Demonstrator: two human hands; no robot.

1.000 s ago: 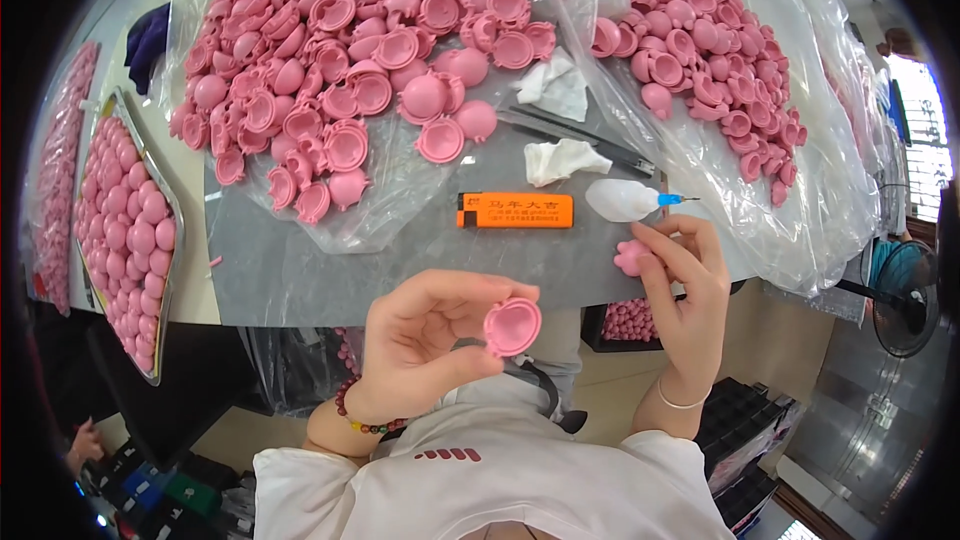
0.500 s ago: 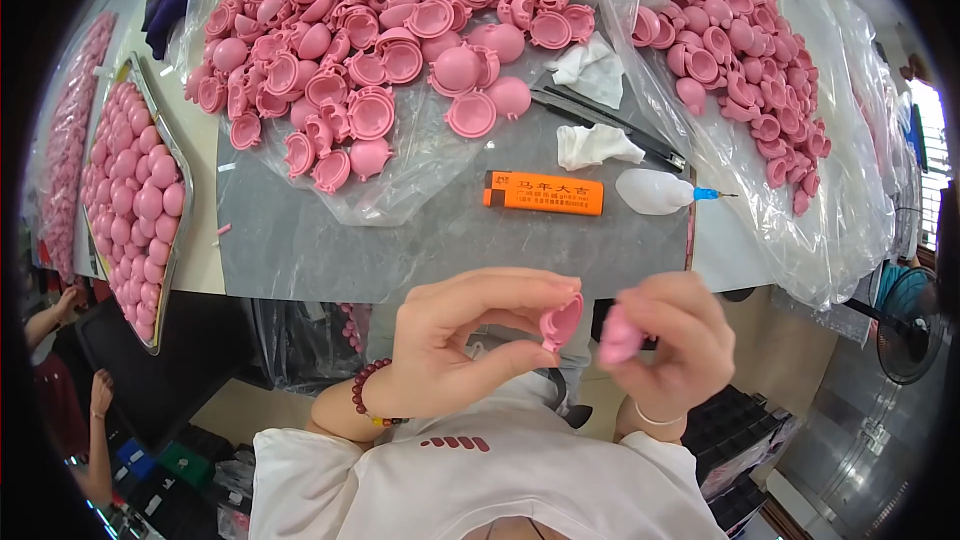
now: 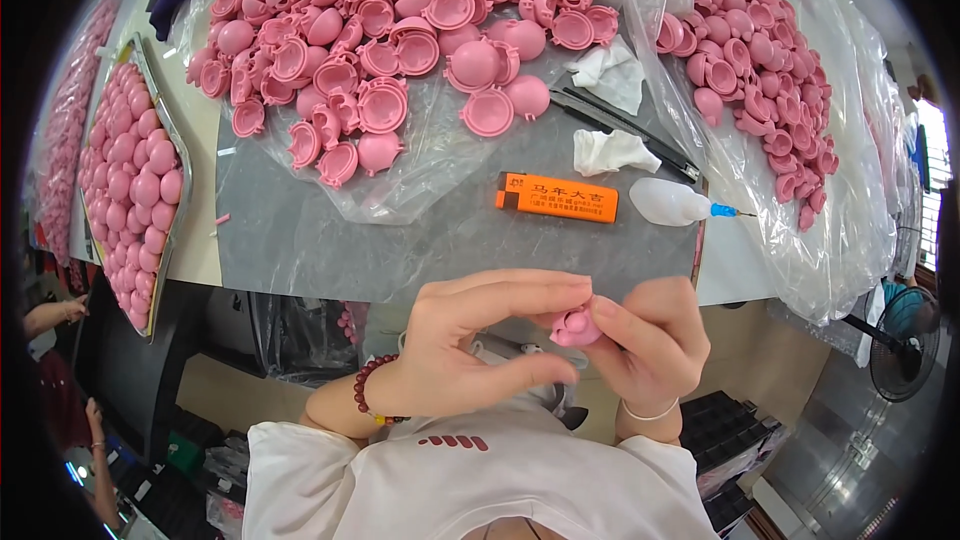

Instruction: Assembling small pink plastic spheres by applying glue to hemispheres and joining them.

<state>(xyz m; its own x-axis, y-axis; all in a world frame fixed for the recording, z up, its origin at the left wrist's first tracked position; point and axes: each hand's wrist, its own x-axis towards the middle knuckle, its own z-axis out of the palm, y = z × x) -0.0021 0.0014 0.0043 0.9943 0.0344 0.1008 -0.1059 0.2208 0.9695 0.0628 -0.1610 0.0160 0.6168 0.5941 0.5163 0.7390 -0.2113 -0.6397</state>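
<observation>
In front of my chest, just off the table's near edge, my right hand [image 3: 650, 340] pinches a small pink plastic piece [image 3: 575, 328] with rounded bumps between thumb and fingers. My left hand [image 3: 480, 340] reaches in from the other side. Its fingers lie stretched along the top of the piece, and its thumb is apart below. Whether the half shell seen earlier in the left hand is now joined to this piece cannot be made out. Beyond the hands, a large heap of pink half shells [image 3: 380, 105] lies on clear plastic.
On the grey tabletop [image 3: 420, 250] lie an orange box-shaped item [image 3: 557, 198], a white squeeze bottle [image 3: 668, 202] with a blue needle tip, a black utility knife [image 3: 630, 130] and crumpled tissues [image 3: 606, 152]. A second pink heap [image 3: 770, 80] is at right, a filled tray [image 3: 180, 200] at left.
My hands have come together. The pink piece in my right hand has moved left to my left fingers, and my left thumb has dropped away from its pinch on the half shell.
</observation>
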